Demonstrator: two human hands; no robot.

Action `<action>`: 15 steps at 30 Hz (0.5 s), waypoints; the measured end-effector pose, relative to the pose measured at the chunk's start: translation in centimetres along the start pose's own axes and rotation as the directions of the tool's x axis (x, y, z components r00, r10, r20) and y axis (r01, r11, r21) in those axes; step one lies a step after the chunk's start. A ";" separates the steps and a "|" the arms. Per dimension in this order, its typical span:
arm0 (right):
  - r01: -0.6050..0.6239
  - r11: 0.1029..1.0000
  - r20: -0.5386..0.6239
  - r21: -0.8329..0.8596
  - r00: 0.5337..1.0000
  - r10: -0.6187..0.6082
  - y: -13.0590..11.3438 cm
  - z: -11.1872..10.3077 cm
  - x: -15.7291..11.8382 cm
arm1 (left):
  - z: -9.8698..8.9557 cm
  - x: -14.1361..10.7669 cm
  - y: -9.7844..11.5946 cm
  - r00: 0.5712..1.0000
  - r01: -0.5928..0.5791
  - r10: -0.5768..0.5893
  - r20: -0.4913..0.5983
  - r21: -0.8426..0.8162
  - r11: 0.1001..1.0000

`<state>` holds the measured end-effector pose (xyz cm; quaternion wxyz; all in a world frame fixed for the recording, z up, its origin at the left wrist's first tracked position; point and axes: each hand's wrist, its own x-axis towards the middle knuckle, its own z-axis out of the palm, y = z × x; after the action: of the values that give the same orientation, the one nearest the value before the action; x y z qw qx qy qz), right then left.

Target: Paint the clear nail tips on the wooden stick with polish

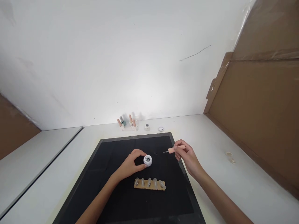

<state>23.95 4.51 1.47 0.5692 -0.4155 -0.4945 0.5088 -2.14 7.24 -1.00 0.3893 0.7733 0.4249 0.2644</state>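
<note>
My left hand grips a small round white jar between thumb and fingers over the black mat. The jar's top is uncovered, with dark or silvery flecks inside. In my right hand is a nail polish brush with a peach cap handle, its dark tip pointing left toward the jar but apart from it. Below the jar lies a tan strip bearing several clear nail tips, some with dark marks on them. Tiny specks dot the mat between the two hands.
Against the white wall stand several nail polish bottles, a small clear-and-white container and a round white lid. The black mat covers the table's middle. Two small pale discs lie at right, near a cardboard panel.
</note>
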 end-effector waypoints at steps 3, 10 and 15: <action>0.025 0.999 -0.020 -0.028 0.999 -0.026 0.3 0.1 -0.2 | 0.0 -0.2 0.9 1.000 0.005 -0.008 -0.021 -0.157 0.988; 0.254 0.938 0.090 -0.236 0.967 -0.239 0.6 1.0 -1.8 | 1.0 -0.9 3.8 0.998 -0.060 0.068 -0.006 -0.541 0.839; 0.451 0.821 0.265 -0.349 0.888 -0.375 0.6 1.4 -2.2 | 1.7 -1.6 4.2 0.994 -0.029 0.081 0.073 -0.539 0.842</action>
<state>22.50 2.35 0.83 0.5201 -0.3567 -0.7172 0.2965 0.22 3.82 1.40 0.6016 0.6568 0.2931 0.3476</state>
